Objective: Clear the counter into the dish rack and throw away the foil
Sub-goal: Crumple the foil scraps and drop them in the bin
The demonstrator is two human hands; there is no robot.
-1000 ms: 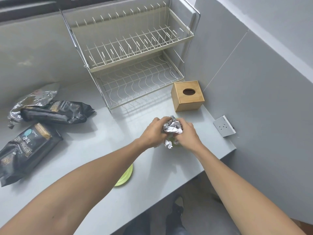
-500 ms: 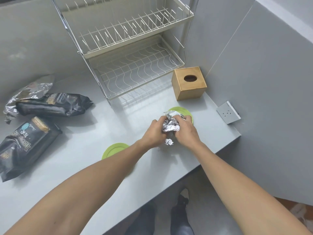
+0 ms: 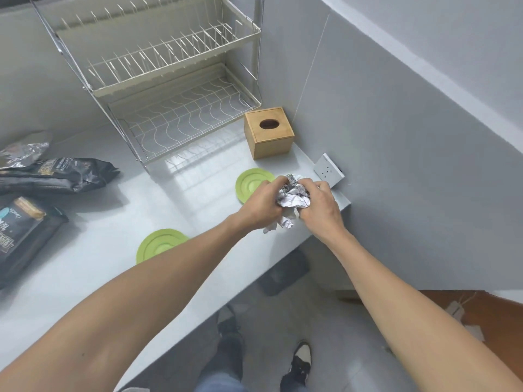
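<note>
A crumpled ball of silver foil (image 3: 293, 198) is pressed between my left hand (image 3: 261, 203) and my right hand (image 3: 319, 205), held above the right end of the grey counter (image 3: 192, 199). A loose tail of foil hangs below the ball. One green plate (image 3: 250, 182) lies flat on the counter just left of my hands. A second green plate (image 3: 158, 244) lies nearer the front edge, partly hidden by my left forearm. The two-tier wire dish rack (image 3: 169, 89) stands empty at the back.
A wooden tissue box (image 3: 268, 132) sits in the back right corner. Dark snack bags (image 3: 53, 174) and a silver bag (image 3: 22, 149) lie at the left. A wall socket (image 3: 328, 171) is beside my right hand. A dark bin (image 3: 283, 274) sits on the floor below the counter's end.
Both hands have carried the foil rightward and up off the right green plate, which now shows. The camera has tilted down, revealing both plates and more floor.
</note>
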